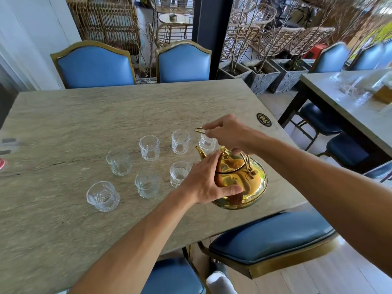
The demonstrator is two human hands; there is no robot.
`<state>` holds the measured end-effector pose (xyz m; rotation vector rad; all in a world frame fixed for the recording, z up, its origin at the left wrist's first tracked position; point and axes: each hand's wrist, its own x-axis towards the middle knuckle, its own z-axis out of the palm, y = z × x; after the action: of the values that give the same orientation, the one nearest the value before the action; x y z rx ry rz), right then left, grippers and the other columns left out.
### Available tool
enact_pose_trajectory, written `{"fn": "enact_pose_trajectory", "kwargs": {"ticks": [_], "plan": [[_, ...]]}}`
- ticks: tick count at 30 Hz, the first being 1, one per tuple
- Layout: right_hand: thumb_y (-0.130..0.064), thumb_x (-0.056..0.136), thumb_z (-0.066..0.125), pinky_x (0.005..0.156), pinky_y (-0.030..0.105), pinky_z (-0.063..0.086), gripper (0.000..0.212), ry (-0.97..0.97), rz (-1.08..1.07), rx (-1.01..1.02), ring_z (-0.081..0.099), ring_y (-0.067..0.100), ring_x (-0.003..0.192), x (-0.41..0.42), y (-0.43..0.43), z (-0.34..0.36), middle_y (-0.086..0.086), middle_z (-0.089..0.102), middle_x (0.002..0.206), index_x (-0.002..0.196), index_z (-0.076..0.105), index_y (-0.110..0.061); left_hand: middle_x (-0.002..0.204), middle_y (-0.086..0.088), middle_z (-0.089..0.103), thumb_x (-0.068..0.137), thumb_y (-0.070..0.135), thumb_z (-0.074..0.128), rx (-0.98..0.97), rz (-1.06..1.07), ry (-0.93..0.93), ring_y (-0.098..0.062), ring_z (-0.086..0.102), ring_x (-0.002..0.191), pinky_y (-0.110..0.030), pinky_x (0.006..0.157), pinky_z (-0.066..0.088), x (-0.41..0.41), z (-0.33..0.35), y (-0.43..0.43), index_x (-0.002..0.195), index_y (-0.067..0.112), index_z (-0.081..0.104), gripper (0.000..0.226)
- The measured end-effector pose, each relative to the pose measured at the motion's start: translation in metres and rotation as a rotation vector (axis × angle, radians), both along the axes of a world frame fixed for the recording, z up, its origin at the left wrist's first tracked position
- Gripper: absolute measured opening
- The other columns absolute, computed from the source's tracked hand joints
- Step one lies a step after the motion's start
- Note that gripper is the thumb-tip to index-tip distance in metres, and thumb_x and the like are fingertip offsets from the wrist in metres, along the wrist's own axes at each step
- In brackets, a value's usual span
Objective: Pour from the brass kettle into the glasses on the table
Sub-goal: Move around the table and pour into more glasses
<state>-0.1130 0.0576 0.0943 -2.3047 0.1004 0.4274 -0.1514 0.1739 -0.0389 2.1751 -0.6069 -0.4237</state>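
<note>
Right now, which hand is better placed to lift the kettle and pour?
Right. The right hand grips the handle above the brass kettle, ready to lift and tip. The left hand only presses flat against its side.

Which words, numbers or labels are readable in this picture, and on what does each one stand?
"30": on the small black oval plaque set on the table, near its far right edge.
No text shows on the brass kettle or the glasses.
The things on the neighbouring table at right are too blurred to read.
</note>
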Motion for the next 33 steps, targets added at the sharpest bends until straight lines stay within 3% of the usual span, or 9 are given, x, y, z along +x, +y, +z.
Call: {"fn": "enact_pose_trajectory", "kwargs": {"ticks": [7, 11, 17, 26, 33], "plan": [[-0.017, 0.101, 0.053, 0.034, 0.019, 0.031, 0.035, 0.009, 0.034, -0.058, 0.034, 0.009, 0.038, 0.029, 0.004, 0.014, -0.001, 0.043, 0.056, 0.133, 0.064, -0.023, 0.162, 0.003, 0.045, 0.054, 0.105, 0.058, -0.086, 0.029, 0.029, -0.029, 0.047, 0.146, -0.058, 0.122, 0.037, 0.027, 0.002, -0.003, 0.165, 0.033, 0.019, 0.138], [-0.020, 0.102, 0.053, 0.033, 0.018, 0.032, 0.035, 0.009, 0.050, -0.087, 0.039, 0.012, 0.045, 0.049, 0.008, 0.020, 0.003, 0.049, 0.065, 0.135, 0.064, -0.022, 0.155, 0.003, 0.051, 0.062, 0.088, 0.070, -0.141, 0.030, 0.035, -0.024, 0.051, 0.141, -0.054, 0.121, 0.039, 0.041, 0.012, 0.001, 0.161, 0.032, 0.027, 0.121], [-0.017, 0.100, 0.053, 0.032, 0.017, 0.028, 0.034, 0.068, 0.038, -0.086, 0.032, 0.010, 0.039, 0.082, 0.018, 0.021, 0.003, 0.042, 0.061, 0.129, 0.063, -0.002, 0.144, 0.006, 0.061, 0.063, 0.087, 0.076, -0.203, 0.048, 0.083, -0.020, 0.060, 0.133, -0.051, 0.115, 0.048, 0.068, 0.011, 0.009, 0.153, 0.036, 0.034, 0.111], [-0.015, 0.097, 0.054, 0.036, 0.019, 0.025, 0.036, 0.127, 0.040, -0.105, 0.030, 0.011, 0.040, 0.121, 0.032, 0.018, 0.004, 0.042, 0.059, 0.128, 0.064, 0.001, 0.148, 0.005, 0.060, 0.058, 0.095, 0.072, -0.249, 0.079, 0.151, -0.022, 0.058, 0.137, -0.051, 0.116, 0.048, 0.098, 0.006, 0.014, 0.158, 0.034, 0.030, 0.124], [-0.016, 0.098, 0.054, 0.038, 0.020, 0.026, 0.036, 0.150, 0.032, -0.122, 0.031, 0.012, 0.044, 0.135, 0.033, 0.014, 0.004, 0.043, 0.061, 0.130, 0.063, -0.001, 0.148, 0.007, 0.059, 0.059, 0.094, 0.071, -0.274, 0.073, 0.143, -0.020, 0.058, 0.137, -0.050, 0.117, 0.047, 0.107, 0.003, 0.014, 0.158, 0.035, 0.030, 0.122]]}}
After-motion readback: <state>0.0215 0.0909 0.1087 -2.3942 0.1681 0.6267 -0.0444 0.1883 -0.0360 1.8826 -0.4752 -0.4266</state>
